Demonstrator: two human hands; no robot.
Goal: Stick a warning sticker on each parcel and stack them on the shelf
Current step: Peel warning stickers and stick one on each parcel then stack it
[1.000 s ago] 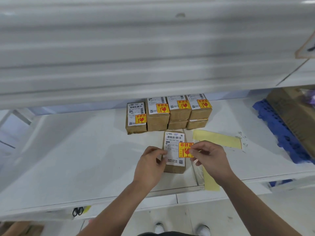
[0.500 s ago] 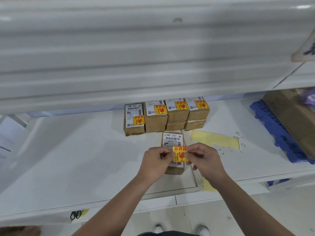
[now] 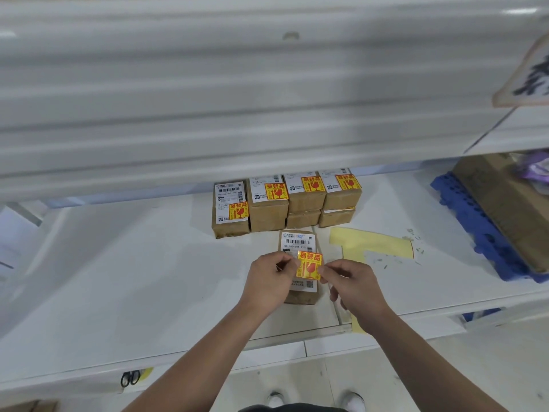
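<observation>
A yellow and red warning sticker is pinched between my left hand on its left edge and my right hand on its right edge. It hovers just above a brown parcel with a white shipping label, lying on the white shelf. Whether the sticker touches the label I cannot tell. Behind it stand several brown parcels in a row, each bearing a warning sticker, the right ones stacked two high.
Yellow backing paper lies right of the parcel, another strip hangs at the shelf's front edge. A blue pallet with a big carton sits at far right. Scissors rest on the lower ledge. An upper shelf overhangs.
My left hand moved from the parcel's left side to the sticker's left edge. Both hands now hold the sticker, shifted slightly left over the label.
</observation>
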